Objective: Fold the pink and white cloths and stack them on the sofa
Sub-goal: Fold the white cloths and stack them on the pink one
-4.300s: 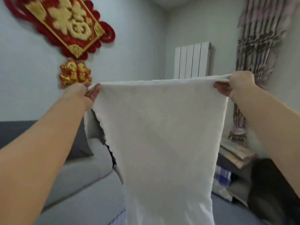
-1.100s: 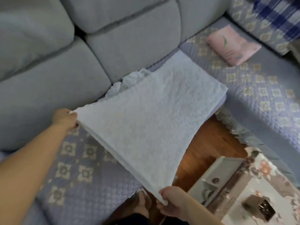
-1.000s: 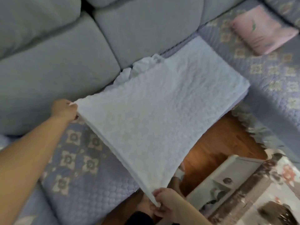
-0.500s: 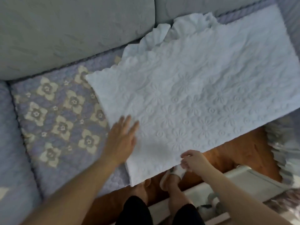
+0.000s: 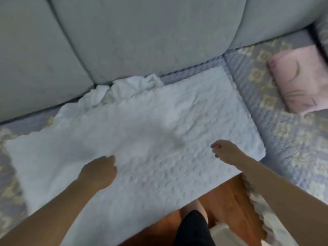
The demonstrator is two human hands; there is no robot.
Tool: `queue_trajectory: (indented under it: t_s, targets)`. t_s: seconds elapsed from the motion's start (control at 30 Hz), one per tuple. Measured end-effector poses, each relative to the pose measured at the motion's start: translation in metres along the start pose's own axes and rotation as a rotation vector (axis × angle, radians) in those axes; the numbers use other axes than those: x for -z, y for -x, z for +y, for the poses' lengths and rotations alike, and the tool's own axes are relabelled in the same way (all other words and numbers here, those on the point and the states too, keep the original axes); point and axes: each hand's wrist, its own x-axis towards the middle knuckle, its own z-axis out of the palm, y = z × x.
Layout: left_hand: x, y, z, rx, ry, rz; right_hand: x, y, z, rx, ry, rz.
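Note:
The white embossed cloth (image 5: pixel 142 139) lies folded flat across the sofa seat (image 5: pixel 287 132), its near edge hanging over the front. My left hand (image 5: pixel 99 172) rests on its near left part, fingers bent down onto the fabric. My right hand (image 5: pixel 226 151) hovers over the cloth's right part with loosely curled fingers and holds nothing. A folded pink cloth (image 5: pixel 300 80) lies on the seat at the far right. The frame is blurred.
A crumpled white cloth (image 5: pixel 127 88) is bunched against the grey back cushions (image 5: pixel 142 36) behind the flat one. The seat has a purple flowered quilted cover. Below the seat edge are wooden floor (image 5: pixel 229 205) and my legs (image 5: pixel 193 226).
Both hands have let go of the white cloth, which now lies flat on the seat. My right hand moved up from the near edge onto the cloth's right part; the view shifted right.

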Motion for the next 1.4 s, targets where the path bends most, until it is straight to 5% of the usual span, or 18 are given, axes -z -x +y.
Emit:
queue_trajectory:
  t_s: [0.17, 0.33, 0.47, 0.63, 0.83, 1.0, 1.07, 1.2, 1.27, 1.4]
  targets:
    - [0.063, -0.098, 0.179, -0.161, 0.312, 0.354, 0.125, -0.168, -0.009, 0.090, 0.210, 0.274]
    - [0.114, -0.189, 0.265, -0.237, 0.066, 0.692, 0.178, -0.290, -0.039, 0.231, 0.043, 0.384]
    - [0.138, -0.223, 0.294, -0.232, 0.063, 0.742, 0.178, -0.341, -0.064, 0.250, -0.130, 0.358]
    - [0.150, -0.233, 0.318, -0.284, 0.125, 0.740, 0.168, -0.318, -0.045, 0.747, -0.139, 0.799]
    - [0.150, -0.250, 0.323, -0.237, 0.049, 0.587, 0.150, -0.247, 0.025, 1.112, -0.059, 0.452]
    - [0.154, -0.261, 0.339, -0.379, -0.091, 0.503, 0.164, -0.252, 0.017, 0.938, -0.267, 0.524]
    - [0.165, -0.253, 0.350, -0.468, 0.060, 0.552, 0.182, -0.246, -0.008, 0.882, -0.434, 0.588]
    - [0.200, -0.225, 0.348, -0.347, 0.547, 0.103, 0.218, -0.234, -0.043, 0.982, -0.498, 0.676]
    - [0.215, -0.231, 0.333, -0.279, 0.629, -0.085, 0.220, -0.256, -0.055, 0.814, -0.386, 0.530]
    - [0.202, -0.268, 0.307, -0.077, 0.264, -0.049, 0.198, -0.330, -0.063, 0.241, -0.197, 0.136]
